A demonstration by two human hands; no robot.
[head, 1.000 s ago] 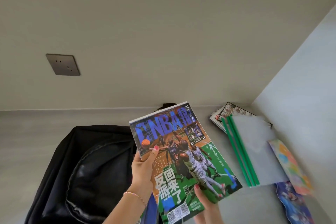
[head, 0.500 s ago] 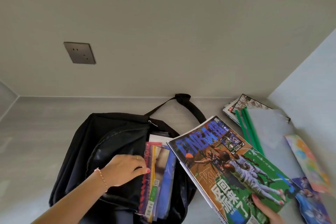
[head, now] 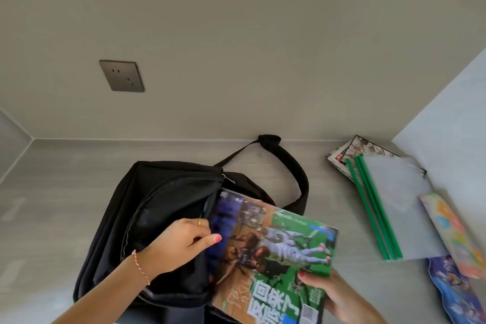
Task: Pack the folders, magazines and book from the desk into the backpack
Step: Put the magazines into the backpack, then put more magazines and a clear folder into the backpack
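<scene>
Head view: basketball magazine [head: 273,252] tilts, long axis into backpack [head: 157,208] opening.

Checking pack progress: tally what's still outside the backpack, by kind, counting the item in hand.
Basketball magazine, right hand holding it at the backpack opening: 1
Green-spined clear folders: 2
Magazines under the folders, stack count unclear: at least 1
Colourful book or magazine: 1
Blue-cover item: 1
Total: at least 6

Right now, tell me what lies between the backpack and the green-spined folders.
In the head view, only bare desk separates the backpack from the green-spined folders; the backpack's strap loops toward them.
</scene>
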